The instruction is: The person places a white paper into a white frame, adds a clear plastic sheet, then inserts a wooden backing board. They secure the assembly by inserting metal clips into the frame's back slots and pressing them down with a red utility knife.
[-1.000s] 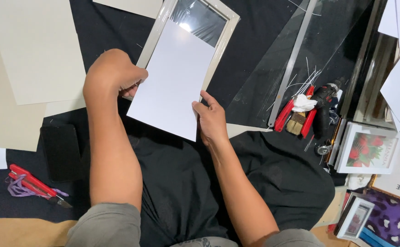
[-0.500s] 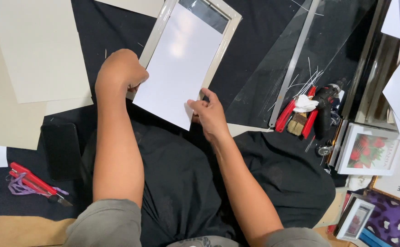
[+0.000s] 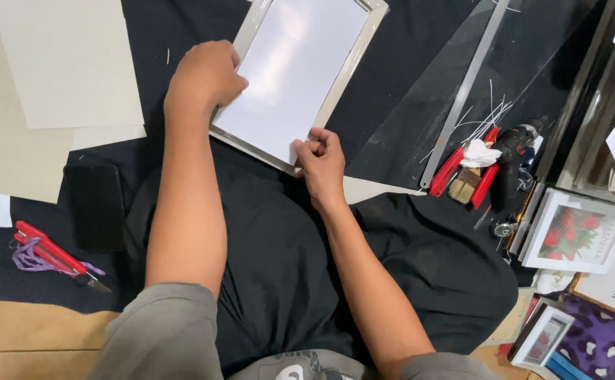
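Note:
A white sheet [image 3: 297,77] lies inside a pale picture frame [image 3: 349,70] on the black cloth, tilted to the right. My left hand [image 3: 205,77] rests on the frame's left edge, with its fingers curled over the sheet's left side. My right hand [image 3: 321,158] pinches the sheet's near right corner at the frame's lower rim. Both forearms reach up from my lap.
Cream boards [image 3: 54,70] lie at the left. A black phone [image 3: 96,204] and a red cutter [image 3: 54,253] sit lower left. A metal ruler [image 3: 462,91], clear sheet, red pliers [image 3: 455,165], brush and a flower picture in a white frame [image 3: 574,232] lie at the right.
The white sheet has gone from being held over the frame's near end to lying within it. Both hands moved up with it.

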